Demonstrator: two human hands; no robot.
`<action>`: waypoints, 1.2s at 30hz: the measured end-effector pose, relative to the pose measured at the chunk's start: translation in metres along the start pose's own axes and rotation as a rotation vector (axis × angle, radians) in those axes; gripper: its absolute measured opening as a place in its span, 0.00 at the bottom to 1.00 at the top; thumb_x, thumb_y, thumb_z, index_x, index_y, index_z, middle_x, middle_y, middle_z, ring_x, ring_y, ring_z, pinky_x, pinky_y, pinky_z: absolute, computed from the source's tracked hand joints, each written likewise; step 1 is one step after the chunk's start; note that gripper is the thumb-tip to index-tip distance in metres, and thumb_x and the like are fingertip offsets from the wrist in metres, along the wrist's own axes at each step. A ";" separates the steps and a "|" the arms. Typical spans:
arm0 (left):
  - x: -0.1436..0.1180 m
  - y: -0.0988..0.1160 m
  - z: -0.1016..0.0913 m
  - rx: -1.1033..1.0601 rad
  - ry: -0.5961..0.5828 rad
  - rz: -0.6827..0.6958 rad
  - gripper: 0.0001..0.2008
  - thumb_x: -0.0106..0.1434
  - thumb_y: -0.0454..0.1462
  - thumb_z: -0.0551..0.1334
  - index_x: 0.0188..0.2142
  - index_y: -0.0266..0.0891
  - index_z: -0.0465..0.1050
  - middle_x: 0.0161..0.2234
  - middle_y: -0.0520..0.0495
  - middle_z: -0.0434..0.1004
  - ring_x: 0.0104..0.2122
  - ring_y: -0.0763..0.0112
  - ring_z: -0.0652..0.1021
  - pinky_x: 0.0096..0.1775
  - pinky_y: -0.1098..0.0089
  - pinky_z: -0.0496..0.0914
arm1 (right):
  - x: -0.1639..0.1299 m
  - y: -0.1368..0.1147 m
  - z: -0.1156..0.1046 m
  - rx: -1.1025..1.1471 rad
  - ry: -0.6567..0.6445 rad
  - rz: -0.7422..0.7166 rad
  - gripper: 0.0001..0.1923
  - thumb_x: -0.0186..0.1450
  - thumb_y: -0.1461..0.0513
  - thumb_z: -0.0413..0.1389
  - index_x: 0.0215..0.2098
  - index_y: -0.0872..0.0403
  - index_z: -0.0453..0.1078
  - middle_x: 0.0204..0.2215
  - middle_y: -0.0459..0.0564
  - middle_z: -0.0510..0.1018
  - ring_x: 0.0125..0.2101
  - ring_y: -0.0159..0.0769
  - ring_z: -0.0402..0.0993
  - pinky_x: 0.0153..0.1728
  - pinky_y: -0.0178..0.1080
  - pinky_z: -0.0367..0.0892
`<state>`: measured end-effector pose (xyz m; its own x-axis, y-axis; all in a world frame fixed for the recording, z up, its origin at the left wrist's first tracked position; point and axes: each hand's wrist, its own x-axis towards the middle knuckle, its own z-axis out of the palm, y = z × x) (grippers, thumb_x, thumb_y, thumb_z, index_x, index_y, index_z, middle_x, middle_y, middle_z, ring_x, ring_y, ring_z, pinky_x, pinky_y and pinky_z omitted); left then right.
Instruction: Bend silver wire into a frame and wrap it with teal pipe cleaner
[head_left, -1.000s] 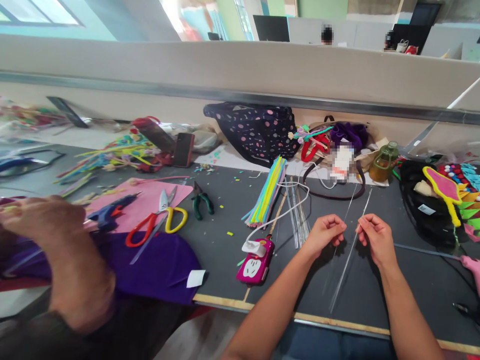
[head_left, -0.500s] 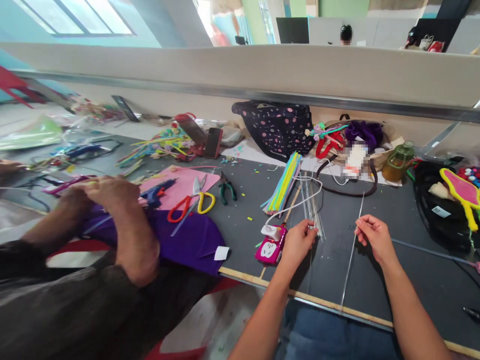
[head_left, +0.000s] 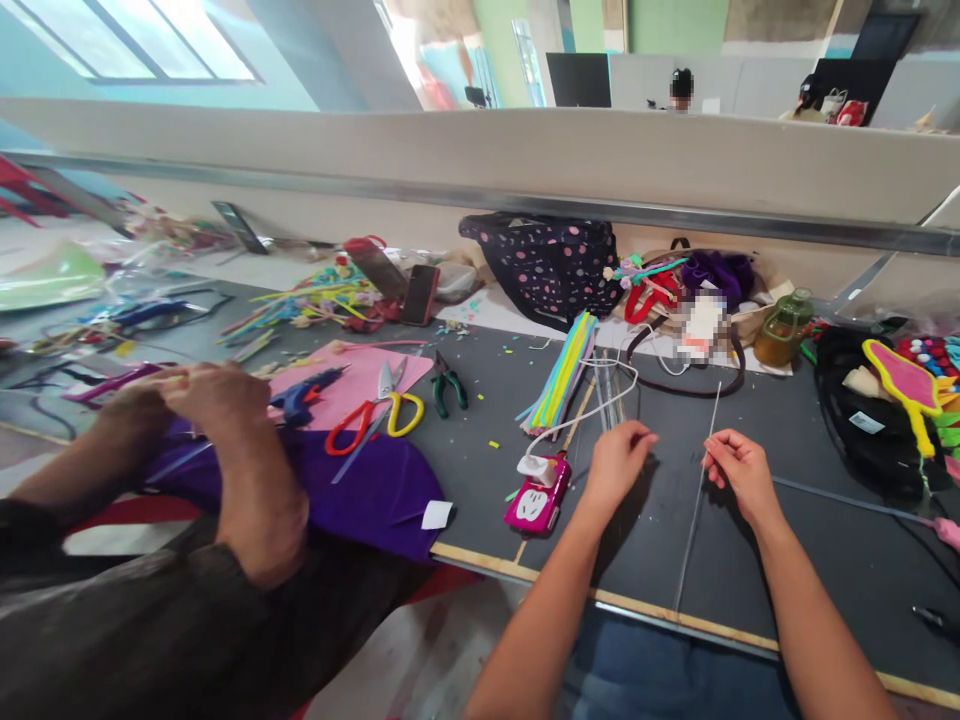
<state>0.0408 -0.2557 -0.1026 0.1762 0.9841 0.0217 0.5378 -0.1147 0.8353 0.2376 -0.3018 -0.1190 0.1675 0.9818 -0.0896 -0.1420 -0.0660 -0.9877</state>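
I see bare grey table (head_left: 825,560) open around my right hand (head_left: 739,472). A pink power strip (head_left: 537,496) and a wire bundle (head_left: 611,395) crowd my left hand (head_left: 619,455).

Both forearms are bare, no sleeves, no rings or watch on the left hand (head_left: 616,460) or right hand (head_left: 736,472); blue trousers.

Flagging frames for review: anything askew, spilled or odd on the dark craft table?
Small paper scraps are strewn over the dark grey table. A thin silver wire pinched by the right hand overhangs the table's near edge. The left hand rests at a bundle of similar wires. Nothing looks damaged.
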 end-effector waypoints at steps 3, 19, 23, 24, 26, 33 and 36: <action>0.000 0.021 0.020 -0.407 -0.420 -0.058 0.14 0.61 0.46 0.62 0.32 0.36 0.74 0.24 0.48 0.74 0.20 0.72 0.74 0.22 0.75 0.63 | 0.000 -0.003 -0.001 -0.034 0.013 -0.022 0.19 0.56 0.47 0.64 0.29 0.54 0.70 0.19 0.43 0.73 0.15 0.26 0.64 0.13 0.28 0.56; 0.013 0.031 0.041 -0.815 -0.613 -0.171 0.23 0.47 0.49 0.73 0.29 0.31 0.73 0.22 0.47 0.77 0.21 0.74 0.76 0.25 0.76 0.67 | -0.003 -0.012 -0.005 -0.012 0.082 -0.025 0.17 0.57 0.49 0.63 0.27 0.54 0.69 0.17 0.41 0.70 0.16 0.25 0.63 0.16 0.28 0.55; 0.012 0.029 0.042 -0.867 -0.614 -0.179 0.23 0.46 0.50 0.73 0.29 0.31 0.73 0.22 0.47 0.77 0.20 0.74 0.76 0.26 0.74 0.69 | -0.004 -0.012 -0.004 0.000 0.077 -0.039 0.17 0.59 0.49 0.62 0.28 0.54 0.69 0.17 0.41 0.70 0.15 0.24 0.63 0.15 0.27 0.54; 0.012 0.029 0.042 -0.879 -0.614 -0.181 0.24 0.46 0.50 0.74 0.29 0.31 0.73 0.22 0.47 0.77 0.20 0.74 0.76 0.26 0.74 0.70 | -0.005 -0.011 -0.004 0.001 0.076 -0.045 0.16 0.60 0.49 0.61 0.28 0.54 0.69 0.17 0.41 0.70 0.16 0.24 0.63 0.15 0.27 0.54; 0.012 0.030 0.043 -0.901 -0.616 -0.188 0.24 0.45 0.50 0.74 0.29 0.31 0.73 0.23 0.47 0.77 0.21 0.73 0.77 0.27 0.73 0.71 | -0.005 -0.010 -0.004 0.000 0.076 -0.063 0.16 0.61 0.50 0.61 0.29 0.54 0.70 0.18 0.41 0.71 0.16 0.24 0.64 0.15 0.28 0.55; 0.010 0.030 0.043 -0.924 -0.628 -0.204 0.24 0.45 0.49 0.74 0.29 0.31 0.72 0.24 0.46 0.77 0.21 0.72 0.78 0.27 0.74 0.72 | -0.006 -0.009 -0.006 -0.120 0.092 -0.101 0.16 0.63 0.49 0.58 0.29 0.53 0.69 0.18 0.41 0.70 0.17 0.25 0.64 0.17 0.29 0.57; 0.010 0.029 0.043 -0.918 -0.637 -0.209 0.24 0.46 0.49 0.74 0.29 0.31 0.72 0.24 0.46 0.78 0.21 0.72 0.78 0.26 0.75 0.71 | -0.007 -0.009 -0.007 -0.201 0.100 -0.121 0.16 0.65 0.50 0.56 0.29 0.53 0.68 0.18 0.41 0.69 0.17 0.25 0.63 0.18 0.29 0.57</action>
<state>0.0940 -0.2550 -0.1020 0.6820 0.6943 -0.2297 -0.1555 0.4445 0.8822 0.2449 -0.3099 -0.1100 0.2685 0.9629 0.0284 0.0804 0.0069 -0.9967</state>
